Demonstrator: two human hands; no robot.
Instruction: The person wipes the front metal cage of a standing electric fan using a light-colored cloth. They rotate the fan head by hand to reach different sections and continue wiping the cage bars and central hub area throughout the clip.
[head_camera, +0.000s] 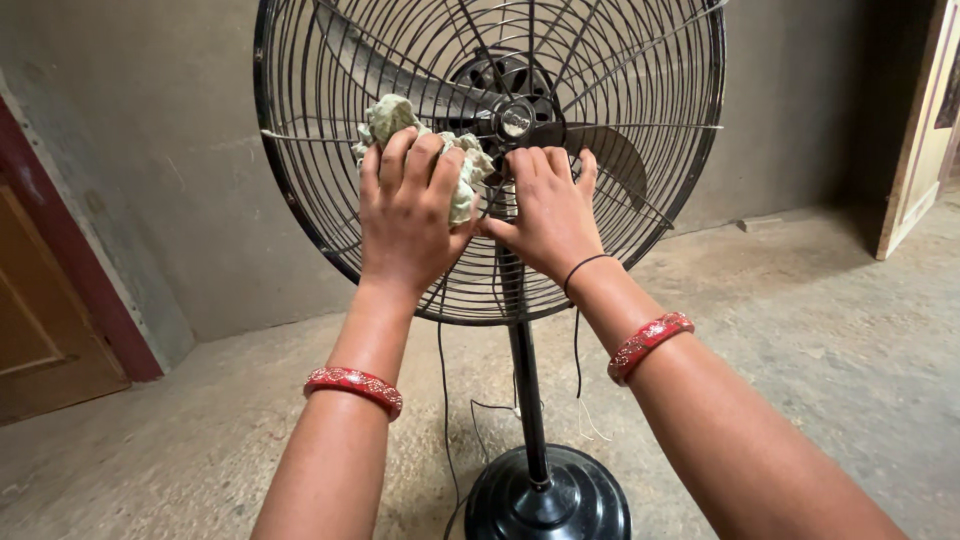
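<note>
Both hands are working for me: my left hand (405, 215) is clutching a crumpled pale-green cloth (425, 150) against the black wire fan grille (300, 190), my right hand (545, 210) pressing flat, fingers spread, beside it.

Both arms reach forward, left hand (408, 215) with fingers curled closed, right hand (548, 212) with fingers bent.

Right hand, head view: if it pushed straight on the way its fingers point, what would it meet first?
The right hand already rests on the black wire grille of the pedestal fan, fingers pointing up toward the centre cap. Going on, it would probably slide over the wires to that cap; depth is unclear.
</note>
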